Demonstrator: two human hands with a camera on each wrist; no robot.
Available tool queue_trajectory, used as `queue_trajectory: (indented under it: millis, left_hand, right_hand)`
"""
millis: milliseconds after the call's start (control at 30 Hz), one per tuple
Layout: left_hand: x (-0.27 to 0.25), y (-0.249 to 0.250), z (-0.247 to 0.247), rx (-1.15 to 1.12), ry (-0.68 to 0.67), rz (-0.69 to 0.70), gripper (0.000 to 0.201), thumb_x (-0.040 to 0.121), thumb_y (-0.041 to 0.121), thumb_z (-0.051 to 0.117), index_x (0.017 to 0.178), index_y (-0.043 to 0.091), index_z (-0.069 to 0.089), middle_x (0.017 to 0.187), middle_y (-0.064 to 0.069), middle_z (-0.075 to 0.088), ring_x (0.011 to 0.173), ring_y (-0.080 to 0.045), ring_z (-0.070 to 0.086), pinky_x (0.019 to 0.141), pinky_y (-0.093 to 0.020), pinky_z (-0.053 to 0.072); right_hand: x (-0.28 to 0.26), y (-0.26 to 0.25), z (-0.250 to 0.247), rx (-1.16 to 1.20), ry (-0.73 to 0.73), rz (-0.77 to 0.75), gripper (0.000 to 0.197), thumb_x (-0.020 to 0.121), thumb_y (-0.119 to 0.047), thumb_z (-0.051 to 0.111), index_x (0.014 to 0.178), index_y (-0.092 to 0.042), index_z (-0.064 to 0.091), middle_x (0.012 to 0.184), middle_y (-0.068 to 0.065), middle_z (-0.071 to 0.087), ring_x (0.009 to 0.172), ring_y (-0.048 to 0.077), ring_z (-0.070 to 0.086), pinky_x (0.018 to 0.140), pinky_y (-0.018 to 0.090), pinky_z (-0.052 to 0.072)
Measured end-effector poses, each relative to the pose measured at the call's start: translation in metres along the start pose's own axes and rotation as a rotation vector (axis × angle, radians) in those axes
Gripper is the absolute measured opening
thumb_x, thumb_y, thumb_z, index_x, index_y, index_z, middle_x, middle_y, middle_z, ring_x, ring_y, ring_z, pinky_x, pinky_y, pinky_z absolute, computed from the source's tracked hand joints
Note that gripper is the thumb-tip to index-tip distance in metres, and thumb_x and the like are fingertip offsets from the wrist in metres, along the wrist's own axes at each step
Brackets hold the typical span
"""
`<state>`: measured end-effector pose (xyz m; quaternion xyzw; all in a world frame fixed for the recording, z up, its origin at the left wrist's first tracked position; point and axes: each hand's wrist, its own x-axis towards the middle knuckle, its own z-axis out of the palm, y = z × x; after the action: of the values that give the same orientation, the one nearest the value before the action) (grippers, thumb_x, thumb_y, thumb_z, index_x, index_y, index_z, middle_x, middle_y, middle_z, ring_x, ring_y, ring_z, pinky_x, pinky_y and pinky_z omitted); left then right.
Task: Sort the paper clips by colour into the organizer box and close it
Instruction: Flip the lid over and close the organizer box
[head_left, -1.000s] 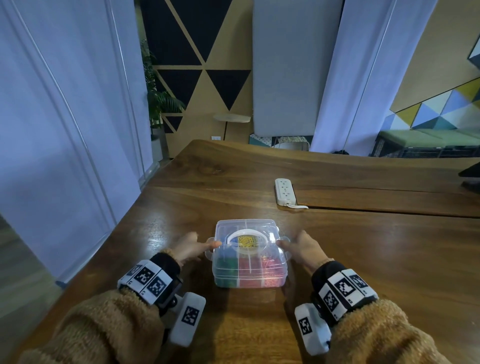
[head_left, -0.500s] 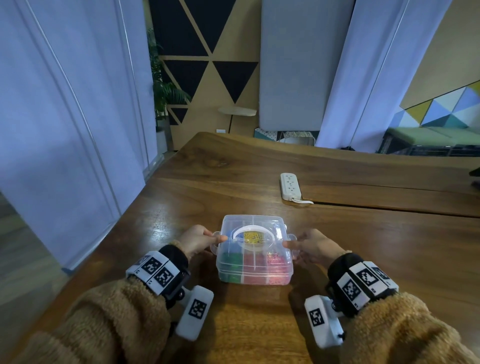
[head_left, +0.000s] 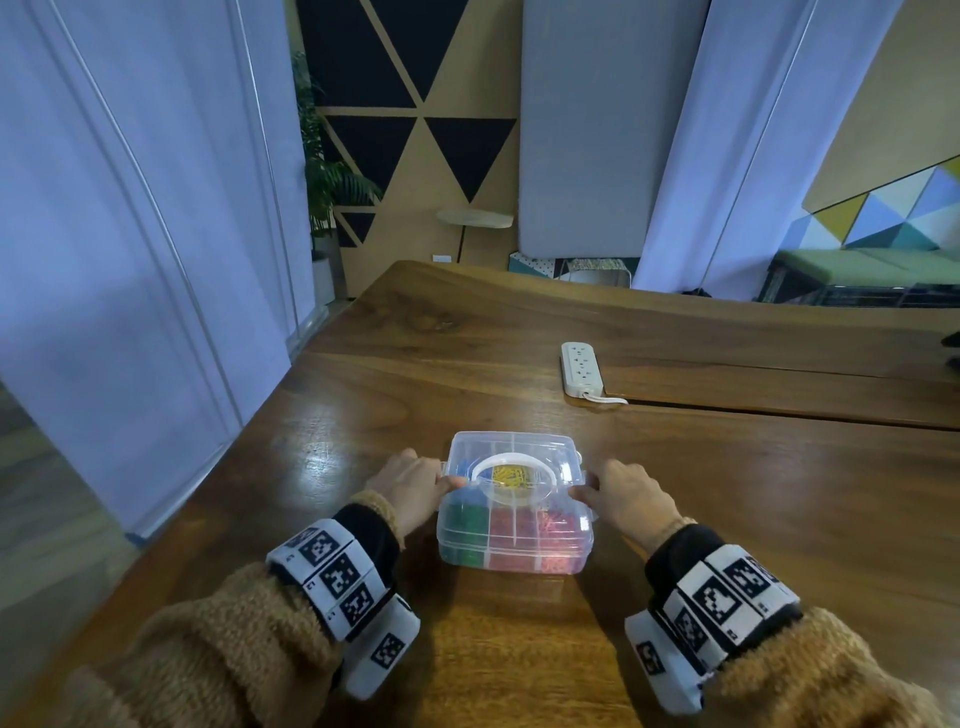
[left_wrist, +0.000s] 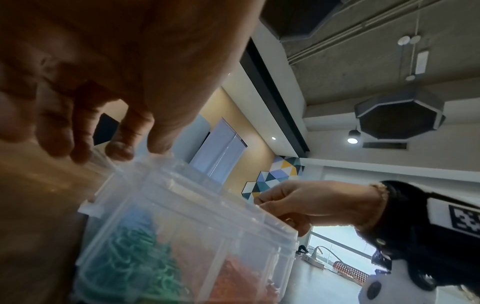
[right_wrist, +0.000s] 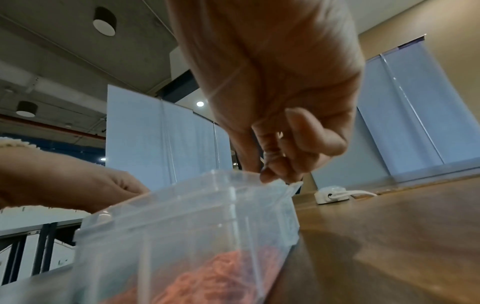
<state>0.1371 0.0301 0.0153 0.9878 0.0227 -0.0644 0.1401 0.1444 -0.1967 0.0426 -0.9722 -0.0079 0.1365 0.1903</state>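
Note:
The clear organizer box (head_left: 514, 558) stands on the wooden table (head_left: 779, 519) with its lid down and its white handle (head_left: 511, 460) folded flat. Through the plastic I see sorted paper clips: yellow (head_left: 511, 475), blue (head_left: 470, 494), green (head_left: 465, 522), red (head_left: 540, 527). My left hand (head_left: 415, 486) grips the box's left side, fingers curled down over the side latch (left_wrist: 103, 162). My right hand (head_left: 623, 496) pinches the right side latch (right_wrist: 291, 185) between thumb and fingertips. Both thumbs lie on the lid's edge.
A white power strip (head_left: 582, 369) with its cable lies farther back on the table, to the right. A seam (head_left: 779, 410) crosses the tabletop behind the box. The table's left edge (head_left: 249, 441) drops to the floor beside pale curtains.
Both hands stay at the box's sides and have closed in a little on the latches. The box has kept its place on the table; the head view has shifted slightly.

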Motion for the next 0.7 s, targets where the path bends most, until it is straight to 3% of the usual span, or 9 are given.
queue_trajectory:
  millis: [67, 133, 233, 300, 367, 433, 533, 633, 700]
  left_hand:
    - [0.0, 0.001, 0.001, 0.016, 0.013, 0.019, 0.036, 0.099, 0.045, 0.037, 0.074, 0.02, 0.046, 0.102, -0.002, 0.049, 0.085, -0.011, 0.046, 0.088, -0.029, 0.047]
    - [0.001, 0.002, 0.002, 0.009, 0.035, 0.04, 0.036, 0.1, 0.042, 0.037, 0.069, 0.024, 0.04, 0.096, 0.001, 0.046, 0.081, -0.01, 0.045, 0.086, -0.028, 0.047]
    - [0.006, 0.001, 0.005, -0.097, 0.03, 0.021, 0.032, 0.097, 0.041, 0.044, 0.073, 0.021, 0.043, 0.095, 0.0, 0.05, 0.076, -0.008, 0.048, 0.076, -0.021, 0.046]
    - [0.01, -0.006, 0.007, -0.207, 0.001, -0.045, 0.031, 0.091, 0.044, 0.055, 0.08, 0.016, 0.045, 0.086, 0.0, 0.055, 0.069, -0.006, 0.049, 0.063, -0.015, 0.043]
    - [0.014, -0.013, 0.008, -0.373, -0.051, -0.147, 0.041, 0.084, 0.048, 0.063, 0.092, 0.011, 0.047, 0.088, -0.003, 0.06, 0.073, -0.01, 0.057, 0.061, -0.018, 0.046]
    - [0.014, -0.016, 0.004, -0.494, -0.127, -0.192, 0.049, 0.082, 0.048, 0.066, 0.104, 0.007, 0.051, 0.1, -0.008, 0.065, 0.085, -0.018, 0.065, 0.07, -0.027, 0.054]
    - [0.013, -0.011, -0.007, -0.492, -0.176, -0.158, 0.033, 0.083, 0.042, 0.067, 0.089, 0.012, 0.055, 0.093, -0.008, 0.067, 0.086, -0.021, 0.066, 0.079, -0.034, 0.055]
    - [0.01, -0.004, -0.014, -0.418, -0.128, -0.128, 0.029, 0.084, 0.037, 0.068, 0.081, 0.015, 0.049, 0.08, -0.001, 0.062, 0.071, -0.014, 0.061, 0.065, -0.025, 0.051]
    - [0.008, 0.002, -0.015, -0.277, -0.076, -0.1, 0.027, 0.087, 0.036, 0.064, 0.082, 0.015, 0.048, 0.079, 0.001, 0.059, 0.073, -0.014, 0.058, 0.067, -0.025, 0.051]
  right_hand:
    - [-0.001, -0.001, -0.001, -0.011, 0.011, -0.006, 0.027, 0.093, -0.035, 0.05, 0.105, -0.012, 0.057, 0.092, 0.002, 0.054, 0.094, 0.019, 0.058, 0.091, 0.037, 0.048]
    - [-0.002, 0.0, 0.001, -0.02, 0.016, -0.005, 0.026, 0.093, -0.034, 0.05, 0.106, -0.012, 0.057, 0.091, 0.001, 0.053, 0.094, 0.018, 0.058, 0.091, 0.037, 0.048]
    - [-0.004, 0.001, 0.006, -0.037, 0.057, 0.018, 0.033, 0.092, -0.037, 0.051, 0.113, -0.012, 0.053, 0.1, 0.003, 0.056, 0.099, 0.019, 0.057, 0.092, 0.038, 0.048]
    - [-0.001, 0.006, 0.007, -0.01, 0.128, 0.037, 0.05, 0.086, -0.039, 0.059, 0.123, -0.009, 0.043, 0.12, 0.009, 0.051, 0.114, 0.023, 0.05, 0.097, 0.038, 0.044]
    - [0.004, 0.013, 0.007, 0.077, 0.118, 0.084, 0.067, 0.081, -0.044, 0.064, 0.128, -0.005, 0.036, 0.128, 0.013, 0.045, 0.121, 0.027, 0.044, 0.1, 0.038, 0.041]
    - [0.008, 0.021, 0.007, 0.14, -0.024, 0.134, 0.065, 0.082, -0.052, 0.057, 0.12, -0.001, 0.045, 0.113, 0.013, 0.054, 0.104, 0.022, 0.054, 0.087, 0.032, 0.046]
    - [0.011, 0.025, 0.006, 0.284, -0.18, 0.143, 0.054, 0.086, -0.053, 0.049, 0.099, -0.001, 0.058, 0.079, 0.006, 0.058, 0.067, 0.014, 0.053, 0.062, 0.025, 0.045]
    - [0.011, 0.019, 0.004, 0.299, -0.148, 0.102, 0.037, 0.091, -0.042, 0.05, 0.095, -0.006, 0.055, 0.073, 0.002, 0.059, 0.062, 0.012, 0.055, 0.053, 0.021, 0.046]
    - [0.01, 0.01, 0.004, 0.161, -0.11, 0.067, 0.033, 0.093, -0.04, 0.048, 0.097, -0.008, 0.054, 0.076, 0.001, 0.059, 0.066, 0.012, 0.057, 0.062, 0.024, 0.05]
